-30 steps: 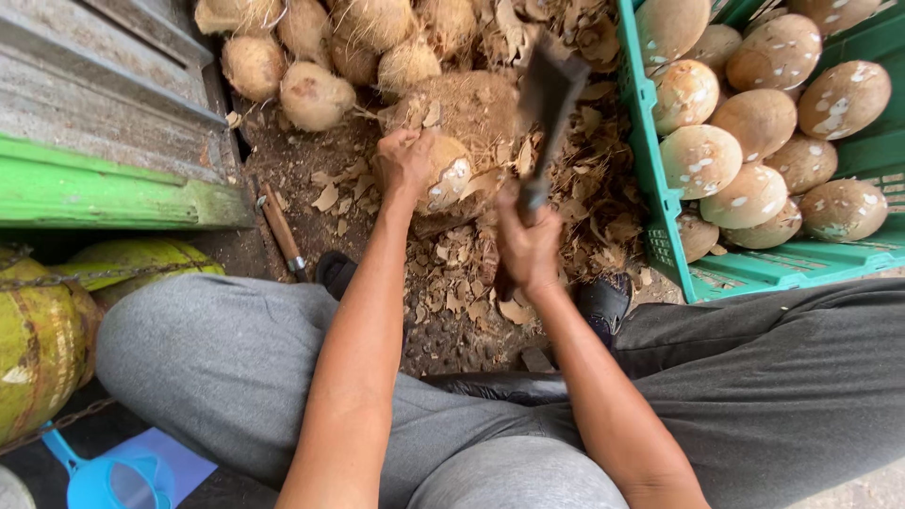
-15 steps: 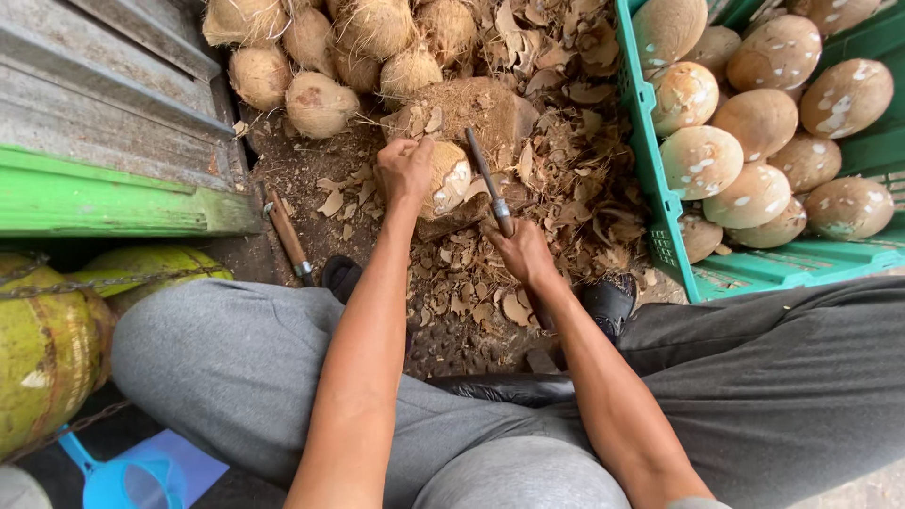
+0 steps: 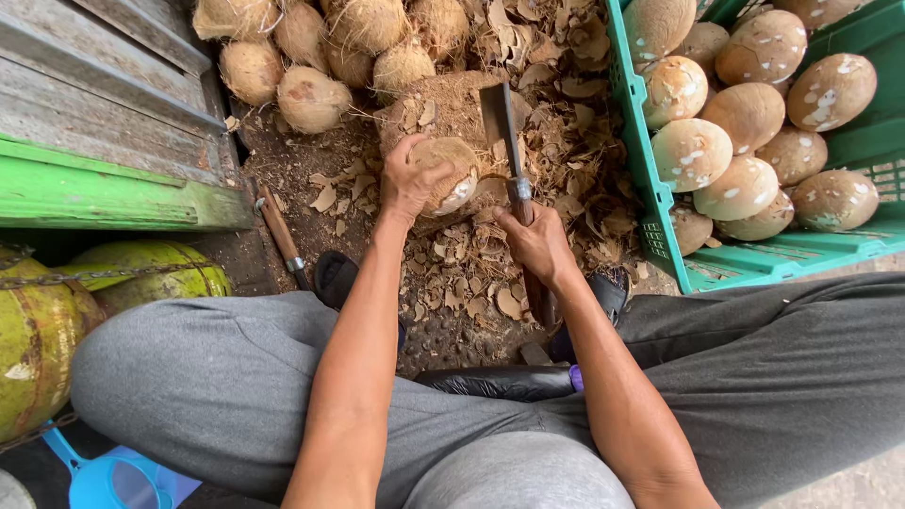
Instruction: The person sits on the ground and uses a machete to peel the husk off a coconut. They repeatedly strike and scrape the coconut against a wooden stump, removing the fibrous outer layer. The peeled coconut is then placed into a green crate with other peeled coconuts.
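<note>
My left hand (image 3: 412,179) grips a partly husked brown coconut (image 3: 454,174) and holds it down on a wooden chopping block (image 3: 436,110). My right hand (image 3: 539,243) is closed around the handle of a cleaver (image 3: 501,123), whose blade lies low beside the coconut, pointing away from me. Husk chips (image 3: 471,273) litter the ground around the block. My grey-trousered knees frame the bottom of the view.
A green plastic crate (image 3: 660,236) on the right holds several peeled coconuts (image 3: 735,141). Unpeeled brown coconuts (image 3: 311,57) are piled behind the block. Green coconuts (image 3: 57,320) lie at left under a green-edged wooden bench (image 3: 104,193). A second tool (image 3: 281,234) lies on the ground.
The cleaver came down from a raised position to beside the coconut. My left hand turned the coconut slightly on the block.
</note>
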